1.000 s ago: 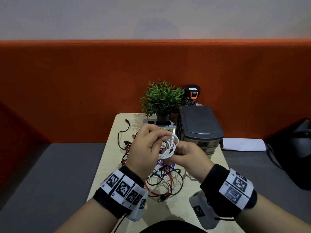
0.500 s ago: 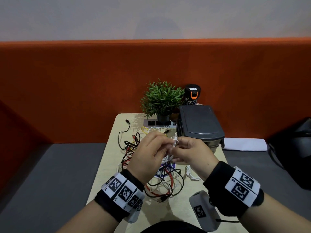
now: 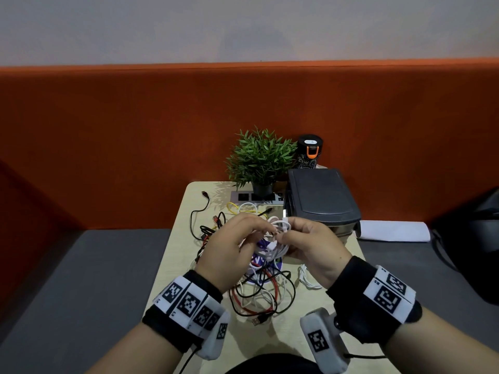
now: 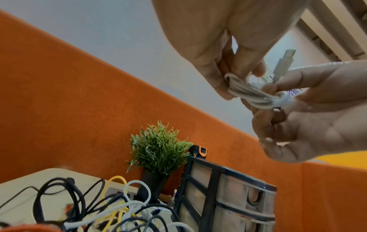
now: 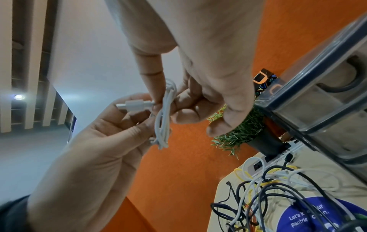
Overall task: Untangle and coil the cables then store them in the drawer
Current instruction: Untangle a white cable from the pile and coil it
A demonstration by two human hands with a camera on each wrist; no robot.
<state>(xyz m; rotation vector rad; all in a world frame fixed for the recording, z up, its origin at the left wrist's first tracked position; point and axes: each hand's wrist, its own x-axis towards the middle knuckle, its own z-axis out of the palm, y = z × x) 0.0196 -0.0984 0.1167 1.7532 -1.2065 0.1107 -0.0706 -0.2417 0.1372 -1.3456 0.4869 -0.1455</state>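
White cable (image 3: 279,240): now bunched into a tighter bundle than a second ago, plug end (image 3: 284,213) upright above it. Left hand (image 3: 232,247) and right hand (image 3: 314,245): slightly further apart than half a second ago, bundle visible between.

A pale wooden table (image 3: 172,268) fills the centre of the head view. Tangled cables (image 3: 259,292) lie mid-table. At its far edge stand a potted plant (image 3: 260,157), a power strip (image 3: 243,197) and, upper right, a dark drawer unit (image 3: 322,197).
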